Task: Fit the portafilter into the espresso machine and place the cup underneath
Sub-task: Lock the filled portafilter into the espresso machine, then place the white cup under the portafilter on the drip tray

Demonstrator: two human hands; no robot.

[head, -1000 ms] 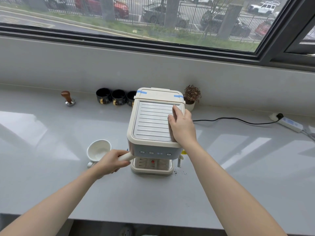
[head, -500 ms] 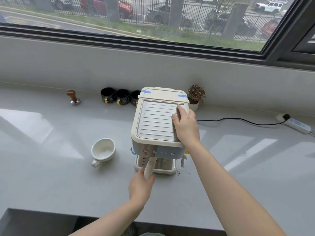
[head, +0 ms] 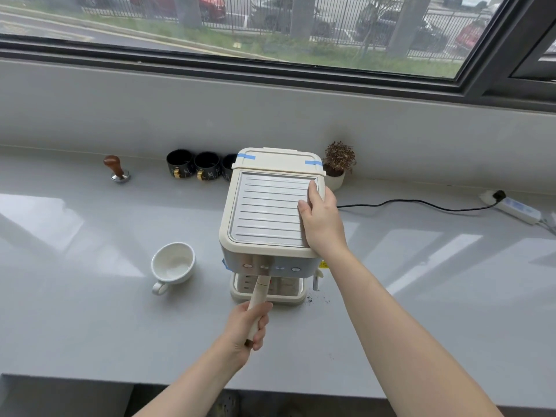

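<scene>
A cream espresso machine (head: 264, 212) stands on the grey counter (head: 90, 326). The cream handle of the portafilter (head: 259, 293) sticks out toward me from under the machine's front, and its head is hidden beneath the control panel. My left hand (head: 249, 326) is closed around the near end of that handle. My right hand (head: 322, 221) lies flat on the right side of the machine's ribbed top. An empty white cup (head: 173, 264) sits on the counter to the left of the machine, handle pointing toward me.
Behind the machine stand three black cups (head: 204, 167), a wooden-handled tamper (head: 117, 170) at left and a small potted plant (head: 338, 164) at right. A black cable runs to a power strip (head: 517, 207) at far right. Coffee grounds speckle the counter by the drip tray (head: 296, 297).
My left hand swung the portafilter handle from pointing left to pointing straight toward me. The right hand stayed on the machine's top. The cup has not moved.
</scene>
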